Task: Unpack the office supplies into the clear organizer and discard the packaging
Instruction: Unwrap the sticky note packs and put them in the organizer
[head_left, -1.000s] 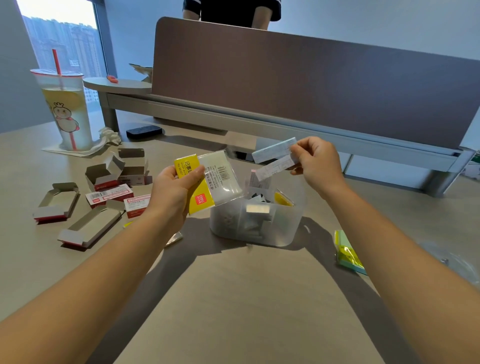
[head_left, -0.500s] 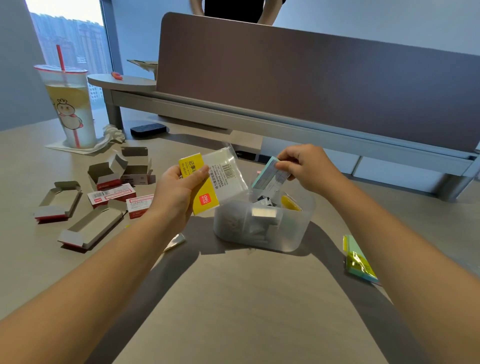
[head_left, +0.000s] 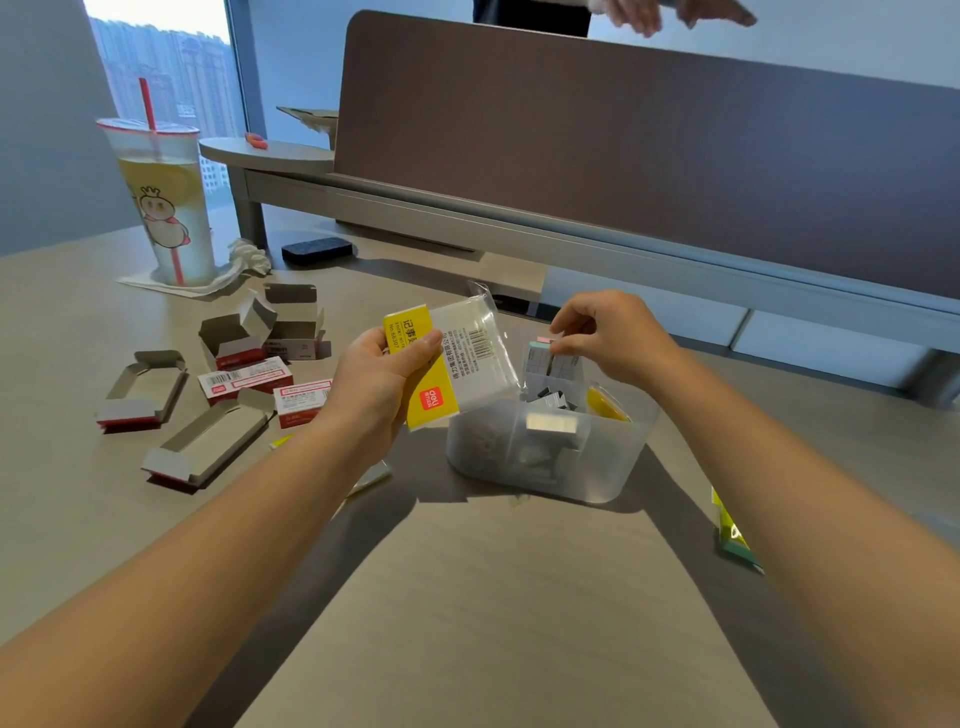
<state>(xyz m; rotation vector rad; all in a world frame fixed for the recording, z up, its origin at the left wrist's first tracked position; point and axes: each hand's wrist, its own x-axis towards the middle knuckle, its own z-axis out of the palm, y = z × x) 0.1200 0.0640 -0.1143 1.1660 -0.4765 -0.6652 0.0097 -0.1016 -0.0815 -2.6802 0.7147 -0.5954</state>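
The clear organizer (head_left: 613, 467) stands mid-table with clips, staples and a yellow item inside. My left hand (head_left: 382, 382) grips a clear plastic wrapper with a yellow label (head_left: 452, 358), held just left of and above the organizer. My right hand (head_left: 610, 338) pinches a pad of pastel sticky notes (head_left: 543, 361) upright, its lower end inside the organizer's back compartment.
Several opened red-and-white cardboard boxes (head_left: 218, 384) lie scattered at the left. A tall drink cup with a red straw (head_left: 161, 202) stands far left beside crumpled tissue. A yellow-green packet (head_left: 732, 535) lies at the right. A desk divider (head_left: 623, 156) runs behind, another person beyond it.
My right hand has lowered the sticky notes from above the organizer down into its back compartment. My left hand kept the wrapper, nearly still.
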